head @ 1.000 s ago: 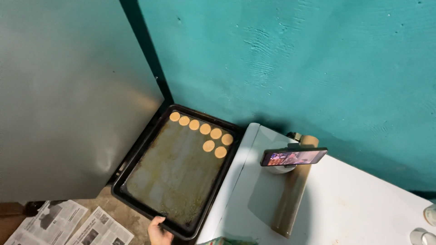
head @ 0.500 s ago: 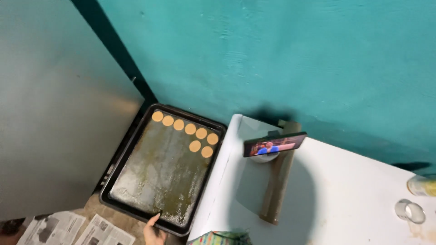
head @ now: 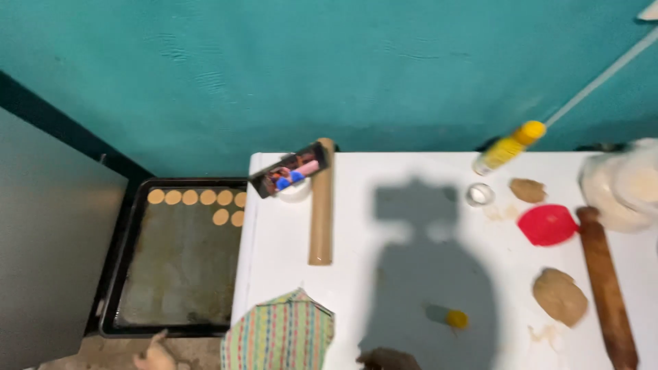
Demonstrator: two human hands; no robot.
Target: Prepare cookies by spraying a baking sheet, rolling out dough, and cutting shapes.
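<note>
My left hand (head: 156, 356) shows blurred at the bottom edge, just below the front rim of a dark baking tray (head: 116, 274), and nothing is visible in it. Several round pale dough discs (head: 199, 199) lie along the tray's far edge. Only a dark sliver of my right hand (head: 387, 358) shows at the bottom, in shadow on the white table (head: 411, 226), right of a striped cloth (head: 279, 336). Its grip is hidden.
On the table are a phone (head: 288, 171) propped on a white cup, a pale rolling pin (head: 321, 205), a yellow-capped bottle (head: 508, 147), a small glass (head: 480, 194), a red lid (head: 547, 225), dough lumps (head: 560, 296), a dark rolling pin (head: 606, 284) and a flour bag (head: 627, 188). A teal wall stands behind.
The view has swung right from the tray to the table, bringing the dough, rolling pins and bottle into sight. My left hand has come off the tray's front edge.
</note>
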